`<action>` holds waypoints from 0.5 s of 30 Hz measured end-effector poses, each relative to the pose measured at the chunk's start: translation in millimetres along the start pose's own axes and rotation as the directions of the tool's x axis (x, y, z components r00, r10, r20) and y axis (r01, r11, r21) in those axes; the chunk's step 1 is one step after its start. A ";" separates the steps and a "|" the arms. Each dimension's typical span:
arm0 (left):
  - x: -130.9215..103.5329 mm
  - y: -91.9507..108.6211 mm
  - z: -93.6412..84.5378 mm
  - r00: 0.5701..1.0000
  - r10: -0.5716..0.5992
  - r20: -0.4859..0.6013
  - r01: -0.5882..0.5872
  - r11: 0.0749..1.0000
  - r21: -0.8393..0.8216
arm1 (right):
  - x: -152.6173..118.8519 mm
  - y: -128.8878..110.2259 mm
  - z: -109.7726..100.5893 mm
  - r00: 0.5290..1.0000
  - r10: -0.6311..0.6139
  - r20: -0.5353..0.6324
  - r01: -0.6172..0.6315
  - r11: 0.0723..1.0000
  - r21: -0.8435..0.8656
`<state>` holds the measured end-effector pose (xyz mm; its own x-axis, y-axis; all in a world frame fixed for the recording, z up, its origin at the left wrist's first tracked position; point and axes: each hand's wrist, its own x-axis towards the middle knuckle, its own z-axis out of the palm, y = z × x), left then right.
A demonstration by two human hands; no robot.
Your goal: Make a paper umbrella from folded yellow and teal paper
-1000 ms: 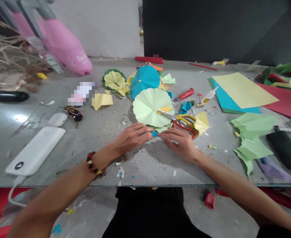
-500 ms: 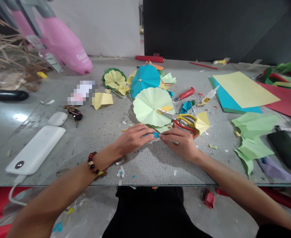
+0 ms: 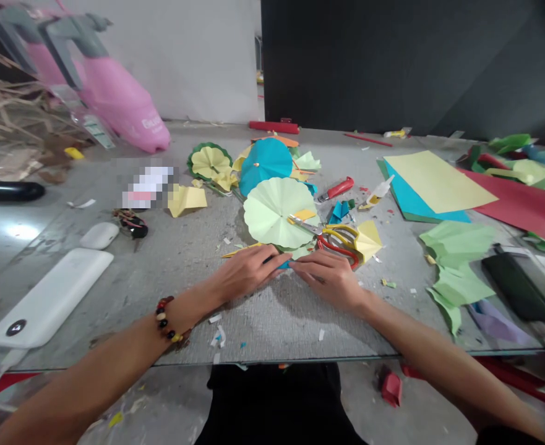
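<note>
Low over the table, near its front, my left hand (image 3: 248,272) and my right hand (image 3: 330,277) meet at a small piece of blue paper (image 3: 283,264). Both have their fingers closed on it, and most of the paper is hidden under them. Just beyond lies a pale green scalloped paper disc (image 3: 272,216). Scissors with yellow and red handles (image 3: 332,238) rest with their blades on that disc, close to my right hand. Behind the disc stands a blue pleated paper disc (image 3: 272,162).
A red utility knife (image 3: 339,188) and a glue bottle (image 3: 377,193) lie right of the discs. Coloured sheets (image 3: 439,182) and crumpled green paper (image 3: 458,253) are farther right. On the left are a white power bank (image 3: 54,300) and a pink spray bottle (image 3: 119,102).
The view has shifted slightly, so the table sits lower in it. Both hands keep hold of the blue paper, which now shows as a flatter strip between the fingers.
</note>
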<state>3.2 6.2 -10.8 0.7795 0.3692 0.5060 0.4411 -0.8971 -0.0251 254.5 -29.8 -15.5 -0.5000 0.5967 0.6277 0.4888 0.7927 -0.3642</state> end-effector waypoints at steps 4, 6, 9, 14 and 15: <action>0.2 -2.1 0.5 0.999 0.035 0.026 -0.035 0.999 0.009 | -2.3 0.9 3.8 0.999 0.016 0.031 -0.016 1.000 -0.016; -0.1 -3.4 0.7 0.999 0.025 0.039 -0.027 0.999 0.032 | -0.5 1.3 3.0 0.999 0.050 0.020 -0.049 0.998 -0.030; -2.0 -5.2 1.0 0.998 -0.062 0.021 0.060 0.995 0.075 | 5.0 5.6 -4.9 0.993 0.115 0.014 -0.112 0.985 -0.130; -7.1 -10.6 2.1 0.991 -0.131 -0.026 0.134 0.983 0.126 | 8.2 19.4 -27.6 0.942 0.321 0.096 -0.246 0.855 -0.456; -7.6 -11.6 2.5 0.991 -0.131 -0.041 0.135 0.982 0.130 | 7.5 21.9 -31.4 0.919 0.372 0.130 -0.266 0.829 -0.492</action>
<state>-6.7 14.4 -16.5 0.6960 0.4732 0.5401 0.5964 -0.7998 -0.0678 283.9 -11.8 2.8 -0.3705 0.8596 0.3518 0.8899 0.4371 -0.1309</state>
